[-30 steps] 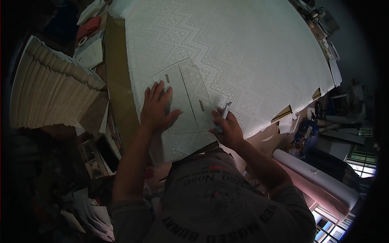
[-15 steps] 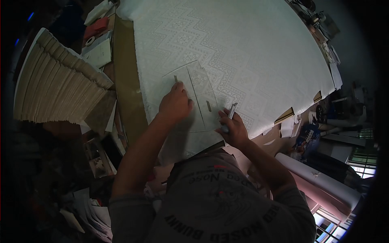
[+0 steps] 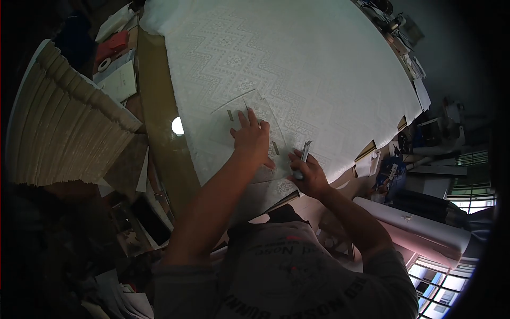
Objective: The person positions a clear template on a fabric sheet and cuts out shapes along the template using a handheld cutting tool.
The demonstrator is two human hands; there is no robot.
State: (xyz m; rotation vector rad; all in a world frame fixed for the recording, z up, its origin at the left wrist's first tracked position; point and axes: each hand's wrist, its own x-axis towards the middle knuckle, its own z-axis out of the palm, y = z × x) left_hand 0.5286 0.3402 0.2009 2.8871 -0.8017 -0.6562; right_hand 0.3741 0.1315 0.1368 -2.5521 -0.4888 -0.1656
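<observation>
One clear sheet (image 3: 272, 127) lies on the patterned white cloth (image 3: 329, 80), at the near end, with the cloth's pattern showing through. Taking that sheet as the middle of the clock, I count two narrow brown strips on it: the first strip (image 3: 230, 115) towards ten o'clock, the second strip (image 3: 275, 148) between three and four.

The person's left hand (image 3: 252, 139) is spread over the sheet between the two strips, fingers apart, back of the hand up, pointing to twelve; how hard it presses I can't tell. Their right hand (image 3: 309, 173), just off the sheet towards four o'clock, is closed around one slim silver tool (image 3: 305, 151), whose tip points up towards twelve.

Out at nine o'clock stands one thick stack of layered sheets (image 3: 69, 122), too many to count, and between it and the cloth runs one bare brown table edge (image 3: 154, 95). One tape roll (image 3: 104, 65) sits at ten, beside one red item (image 3: 111, 47). At four, two big rolls lie side by side: a whitish roll (image 3: 404, 217) and a pink roll (image 3: 411, 239).
</observation>
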